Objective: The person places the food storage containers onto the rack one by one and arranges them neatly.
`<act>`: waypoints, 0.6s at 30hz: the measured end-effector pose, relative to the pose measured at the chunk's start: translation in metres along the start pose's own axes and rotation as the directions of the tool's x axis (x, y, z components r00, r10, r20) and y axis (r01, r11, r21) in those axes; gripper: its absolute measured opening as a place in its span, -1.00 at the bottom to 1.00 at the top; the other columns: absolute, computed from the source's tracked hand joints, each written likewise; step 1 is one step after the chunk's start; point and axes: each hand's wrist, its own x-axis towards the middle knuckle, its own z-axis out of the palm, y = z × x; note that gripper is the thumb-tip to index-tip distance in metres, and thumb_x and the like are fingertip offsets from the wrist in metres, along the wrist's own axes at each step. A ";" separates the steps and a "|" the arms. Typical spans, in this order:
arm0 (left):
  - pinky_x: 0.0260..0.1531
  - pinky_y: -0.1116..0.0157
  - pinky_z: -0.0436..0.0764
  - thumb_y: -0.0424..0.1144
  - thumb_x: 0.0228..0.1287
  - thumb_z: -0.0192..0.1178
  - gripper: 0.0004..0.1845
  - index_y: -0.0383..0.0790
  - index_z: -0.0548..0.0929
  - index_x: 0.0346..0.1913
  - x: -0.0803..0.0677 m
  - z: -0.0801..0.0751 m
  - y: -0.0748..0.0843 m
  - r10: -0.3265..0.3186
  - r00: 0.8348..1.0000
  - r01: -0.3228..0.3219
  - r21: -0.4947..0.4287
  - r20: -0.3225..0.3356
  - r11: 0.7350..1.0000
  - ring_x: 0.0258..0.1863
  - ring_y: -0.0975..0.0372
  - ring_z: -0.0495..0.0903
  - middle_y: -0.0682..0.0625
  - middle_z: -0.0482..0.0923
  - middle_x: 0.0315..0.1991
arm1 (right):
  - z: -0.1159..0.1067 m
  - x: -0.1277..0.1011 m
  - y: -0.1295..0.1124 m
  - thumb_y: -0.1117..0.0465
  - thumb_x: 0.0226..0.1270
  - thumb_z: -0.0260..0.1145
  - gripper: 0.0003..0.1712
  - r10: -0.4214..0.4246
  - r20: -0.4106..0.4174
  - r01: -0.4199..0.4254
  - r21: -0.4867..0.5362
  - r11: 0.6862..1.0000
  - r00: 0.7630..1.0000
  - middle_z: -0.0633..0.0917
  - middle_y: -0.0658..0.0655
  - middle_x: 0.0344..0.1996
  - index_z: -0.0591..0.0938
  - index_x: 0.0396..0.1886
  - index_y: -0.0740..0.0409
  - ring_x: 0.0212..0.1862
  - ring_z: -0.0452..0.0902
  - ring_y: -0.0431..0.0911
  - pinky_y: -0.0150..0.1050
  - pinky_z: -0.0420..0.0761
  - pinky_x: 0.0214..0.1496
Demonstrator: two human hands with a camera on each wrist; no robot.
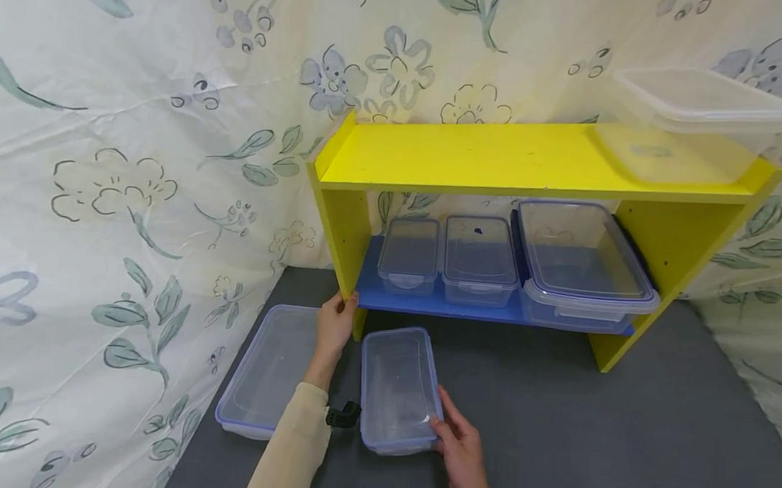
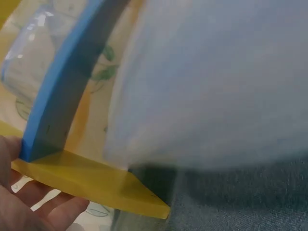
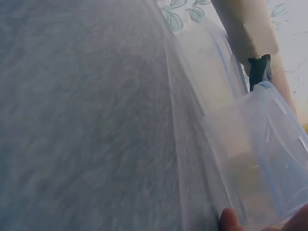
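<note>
My left hand [image 1: 334, 327] grips the front edge of the yellow left side panel [image 1: 341, 235] of a small shelf unit, beside the blue lower shelf board [image 1: 440, 304]. In the left wrist view its fingers [image 2: 70, 209] curl behind the yellow panel, the thumb near the blue board. My right hand [image 1: 464, 451] holds a clear rectangular plastic container [image 1: 399, 388] with a blue rim by its right side, thumb on top. This container is in front of the unit's left end; whether it touches the table I cannot tell.
A larger clear container [image 1: 273, 369] lies on the dark table left of my left forearm. On the blue board stand two small lidded containers [image 1: 409, 252] and a large one [image 1: 584, 258]. A frosted box [image 1: 699, 129] sits on the yellow top. Floral cloth [image 1: 140, 192] hangs behind.
</note>
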 end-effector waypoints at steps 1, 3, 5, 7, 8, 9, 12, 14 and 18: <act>-0.37 0.26 0.47 -0.04 0.41 0.13 -0.72 -0.18 0.67 -0.14 0.000 0.000 0.000 -0.003 1.000 0.003 -0.003 0.002 1.000 -0.39 0.09 0.51 -0.15 0.69 -0.28 | -0.002 -0.001 -0.001 0.30 0.36 0.23 -0.36 -0.003 -0.005 0.003 -0.005 1.000 1.000 0.42 0.27 0.33 0.33 0.43 0.17 -0.14 0.60 -0.28 -0.30 0.65 -0.24; -0.35 0.26 0.48 -0.04 0.41 0.13 -0.72 -0.18 0.67 -0.13 -0.001 0.000 0.000 -0.006 1.000 0.006 -0.006 -0.001 1.000 -0.37 0.09 0.53 -0.15 0.69 -0.26 | -0.007 -0.002 -0.002 0.28 0.37 0.23 -0.36 -0.015 -0.011 0.014 -0.029 0.999 1.000 0.49 0.13 0.29 0.32 0.43 0.18 -0.14 0.61 -0.28 -0.31 0.65 -0.25; -0.32 0.25 0.50 -0.04 0.41 0.13 -0.72 -0.19 0.67 -0.12 -0.001 -0.001 0.000 -0.011 1.000 0.011 -0.008 -0.006 1.000 -0.34 0.08 0.55 -0.16 0.70 -0.24 | -0.013 -0.004 -0.003 0.27 0.37 0.24 -0.35 -0.032 -0.006 0.032 -0.047 0.998 0.999 0.54 -0.05 0.23 0.31 0.43 0.20 -0.10 0.61 -0.26 -0.28 0.67 -0.23; -0.30 0.24 0.52 -0.03 0.41 0.13 -0.72 -0.18 0.67 -0.13 -0.001 -0.001 0.000 -0.014 1.000 0.013 -0.004 -0.012 1.000 -0.32 0.07 0.56 -0.15 0.70 -0.23 | -0.018 -0.005 -0.005 0.27 0.37 0.25 -0.35 -0.046 -0.003 0.046 -0.062 0.997 0.999 0.55 -0.24 0.16 0.32 0.42 0.21 -0.06 0.59 -0.28 -0.29 0.66 -0.22; -0.29 0.24 0.52 -0.03 0.41 0.13 -0.72 -0.17 0.67 -0.13 -0.001 -0.001 0.000 -0.016 1.000 0.016 -0.002 -0.013 1.000 -0.32 0.06 0.57 -0.15 0.70 -0.24 | -0.020 -0.006 -0.006 0.26 0.36 0.26 -0.35 -0.048 -0.004 0.047 -0.068 0.997 0.999 0.55 -0.33 0.13 0.33 0.42 0.21 -0.04 0.59 -0.30 -0.29 0.66 -0.22; -0.29 0.24 0.52 -0.03 0.40 0.13 -0.72 -0.17 0.67 -0.14 -0.001 -0.001 0.000 -0.019 1.000 0.019 -0.002 -0.014 1.000 -0.31 0.05 0.57 -0.15 0.70 -0.24 | -0.023 -0.007 -0.007 0.26 0.36 0.26 -0.35 -0.054 -0.006 0.053 -0.069 0.996 0.999 0.55 -0.39 0.10 0.34 0.41 0.21 -0.04 0.58 -0.32 -0.30 0.65 -0.22; -0.30 0.24 0.51 -0.02 0.40 0.13 -0.73 -0.16 0.67 -0.16 -0.001 -0.001 0.000 -0.020 1.000 0.020 0.007 -0.016 1.000 -0.32 0.05 0.56 -0.14 0.70 -0.26 | -0.030 -0.010 -0.009 0.30 0.34 0.27 -0.37 -0.093 -0.011 0.091 -0.087 0.992 0.996 0.56 -0.46 0.08 0.36 0.39 0.27 -0.03 0.56 -0.39 -0.33 0.63 -0.25; -0.32 0.25 0.50 -0.02 0.40 0.13 -0.73 -0.15 0.67 -0.16 -0.001 -0.001 0.000 -0.017 1.000 0.018 0.015 -0.017 1.000 -0.33 0.06 0.55 -0.14 0.69 -0.26 | -0.034 -0.011 -0.010 0.35 0.33 0.26 -0.39 -0.133 -0.009 0.132 -0.087 0.987 0.991 0.58 -0.42 0.09 0.37 0.36 0.33 -0.04 0.58 -0.39 -0.31 0.64 -0.26; -0.30 0.23 0.53 -0.02 0.41 0.13 -0.72 -0.15 0.68 -0.15 -0.001 0.000 0.000 -0.018 1.000 0.018 0.020 -0.012 1.000 -0.32 0.07 0.57 -0.14 0.69 -0.25 | -0.040 -0.015 -0.012 0.42 0.34 0.20 -0.44 -0.206 0.010 0.206 -0.061 0.977 0.979 0.61 -0.33 0.10 0.38 0.34 0.38 -0.02 0.62 -0.32 -0.28 0.66 -0.26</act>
